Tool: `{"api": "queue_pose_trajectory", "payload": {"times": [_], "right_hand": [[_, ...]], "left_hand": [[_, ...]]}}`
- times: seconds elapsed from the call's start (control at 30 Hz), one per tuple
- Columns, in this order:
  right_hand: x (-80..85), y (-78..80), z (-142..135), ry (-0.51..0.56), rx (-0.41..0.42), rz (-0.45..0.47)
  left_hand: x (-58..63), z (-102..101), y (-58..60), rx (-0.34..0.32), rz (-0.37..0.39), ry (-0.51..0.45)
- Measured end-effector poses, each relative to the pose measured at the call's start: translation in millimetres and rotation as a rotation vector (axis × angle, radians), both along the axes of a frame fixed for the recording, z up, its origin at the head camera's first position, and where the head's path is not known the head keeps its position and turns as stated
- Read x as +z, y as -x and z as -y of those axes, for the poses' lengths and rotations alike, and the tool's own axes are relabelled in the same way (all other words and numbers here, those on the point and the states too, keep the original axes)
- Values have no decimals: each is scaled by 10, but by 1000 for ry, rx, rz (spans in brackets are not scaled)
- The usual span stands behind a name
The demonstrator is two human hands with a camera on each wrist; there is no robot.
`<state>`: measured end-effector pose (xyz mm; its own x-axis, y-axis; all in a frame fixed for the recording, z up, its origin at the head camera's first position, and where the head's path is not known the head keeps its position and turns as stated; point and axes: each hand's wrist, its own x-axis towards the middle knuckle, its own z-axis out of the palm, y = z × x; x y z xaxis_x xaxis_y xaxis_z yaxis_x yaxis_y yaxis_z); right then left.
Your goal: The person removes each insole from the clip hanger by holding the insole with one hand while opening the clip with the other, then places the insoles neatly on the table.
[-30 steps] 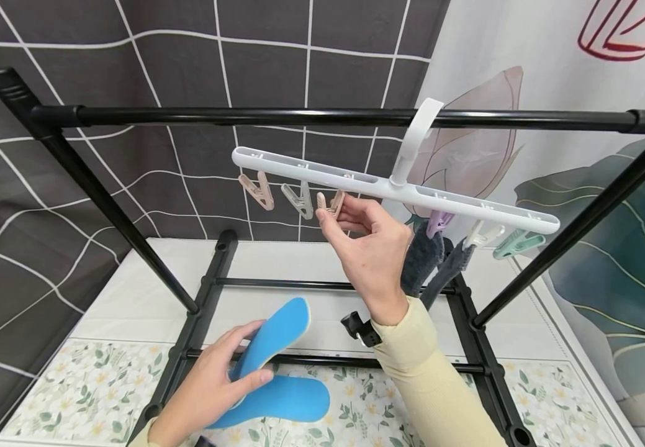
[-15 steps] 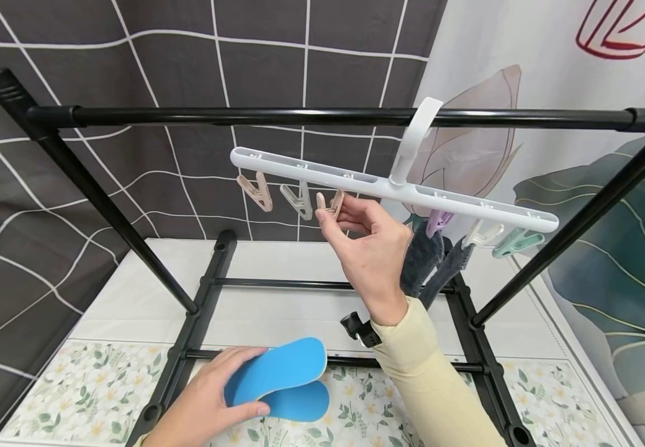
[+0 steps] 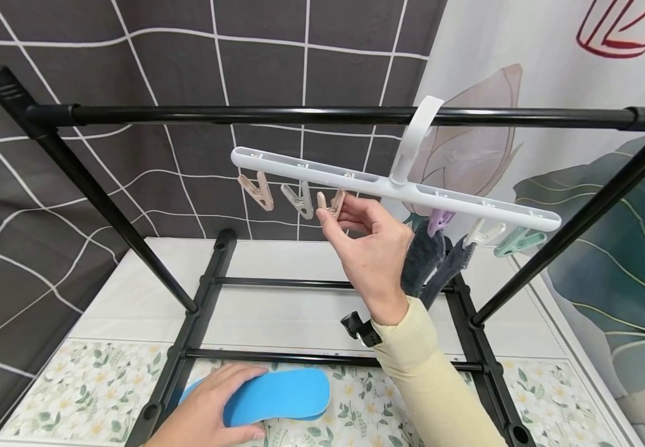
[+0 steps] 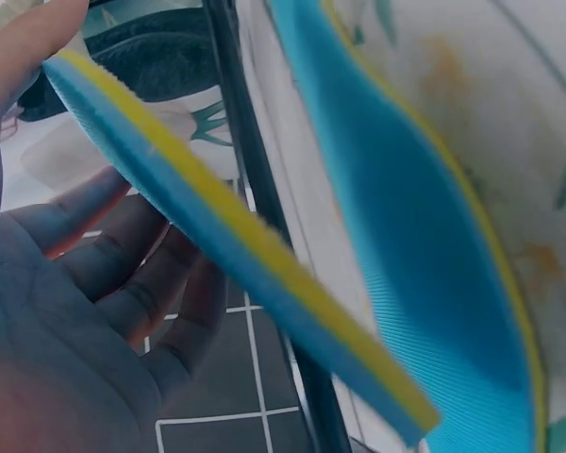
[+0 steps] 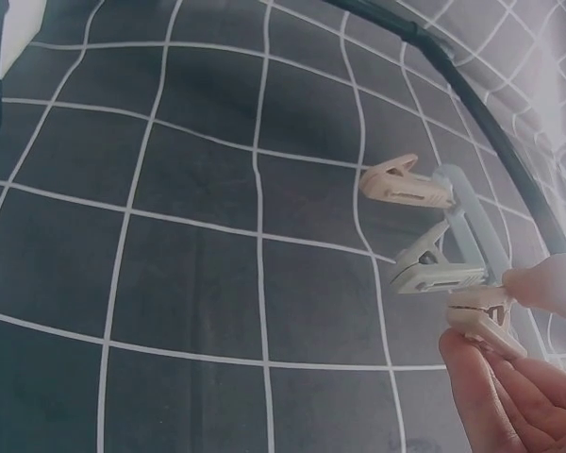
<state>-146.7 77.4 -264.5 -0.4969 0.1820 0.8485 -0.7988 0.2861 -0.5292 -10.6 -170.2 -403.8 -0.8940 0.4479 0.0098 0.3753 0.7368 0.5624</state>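
Observation:
My left hand (image 3: 210,406) holds a blue insole (image 3: 283,394) with a yellow underside layer, low over the floral surface. In the left wrist view, the thumb and fingers lie on either side of the held insole (image 4: 236,236); a second insole (image 4: 424,217) lies on the surface beyond it. From the head, the held one mostly hides the other. My right hand (image 3: 369,248) pinches a light pink clothespin (image 3: 330,203) that hangs from a white clip hanger (image 3: 322,177). The same clothespin (image 5: 486,311) shows between thumb and fingers in the right wrist view.
The hanger hooks over the top bar (image 3: 244,115) of a black rack. Beige (image 3: 256,190) and grey (image 3: 298,200) clothespins hang to the left. At right, purple and white pins hold dark grey insole-like pieces (image 3: 423,257), beside a green pin (image 3: 519,242). A dark grid curtain hangs behind.
My left hand has lowered and turned the upper insole from a raised tilt to nearly flat over the other one. The right hand stays on the pink clothespin.

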Motion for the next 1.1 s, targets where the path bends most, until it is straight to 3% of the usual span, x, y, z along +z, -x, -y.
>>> {"api": "queue_pose_trajectory", "payload": {"times": [0.17, 0.33, 0.5, 0.6, 0.87, 1.1], "right_hand": [[-4, 4, 4, 6, 5, 1], [-6, 0, -7, 1, -3, 6], [-6, 1, -24, -4, 3, -2], [-4, 0, -27, -4, 5, -6], [-7, -3, -23, -1, -1, -12], [-20, -6, -25, -6, -10, -9]], "left_hand": [[-32, 43, -39, -24, 48, 1], [-81, 47, -54, -80, -25, 42], [-110, 27, -73, -110, -21, 82], [-156, 45, -68, -157, -62, 74], [-258, 65, -169, -183, -64, 75], [-391, 61, -137, -245, -139, 79]]}}
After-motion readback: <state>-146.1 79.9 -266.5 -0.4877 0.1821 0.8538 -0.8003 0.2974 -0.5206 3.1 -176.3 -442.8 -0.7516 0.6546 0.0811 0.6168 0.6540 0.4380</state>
